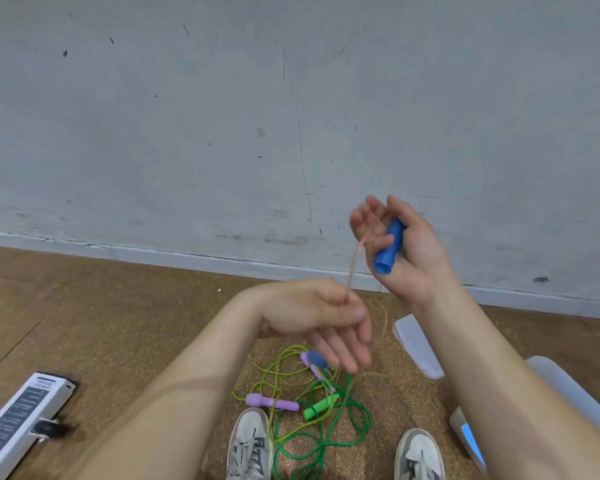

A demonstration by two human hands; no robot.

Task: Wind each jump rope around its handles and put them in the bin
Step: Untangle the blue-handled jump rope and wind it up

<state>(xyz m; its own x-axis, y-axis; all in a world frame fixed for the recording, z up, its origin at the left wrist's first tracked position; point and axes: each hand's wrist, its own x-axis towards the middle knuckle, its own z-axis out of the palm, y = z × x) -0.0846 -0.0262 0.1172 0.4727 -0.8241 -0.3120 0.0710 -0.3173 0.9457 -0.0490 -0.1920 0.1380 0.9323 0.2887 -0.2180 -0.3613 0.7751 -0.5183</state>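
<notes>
My right hand (407,244) is raised in front of the grey wall, with its lower fingers curled round a short blue plastic jump-rope handle (389,249) and the upper fingers loosely spread. The handle's long axis slants from upper right down to lower left, and its open end points down toward me.

A thin, pinkish, translucent rope (352,271) leaves those spread fingers and runs down and left into my left hand (319,320). That hand appears to pinch the rope between thumb and forefinger, while the other fingers hang straight and blurred. The left hand sits below and left of the handle and nearer to me. The rope between the hands looks almost taut and lies roughly along the handle's slant, not across it.

I judge the next wrap depends on this. The left hand has to carry the rope sideways round the handle so that it crosses the long axis; otherwise the turn will slide off the open end.

The pale translucent plastic bin (568,386) stands low at my right, partly hidden behind the right forearm. Nothing I can see is in it yet.
</notes>
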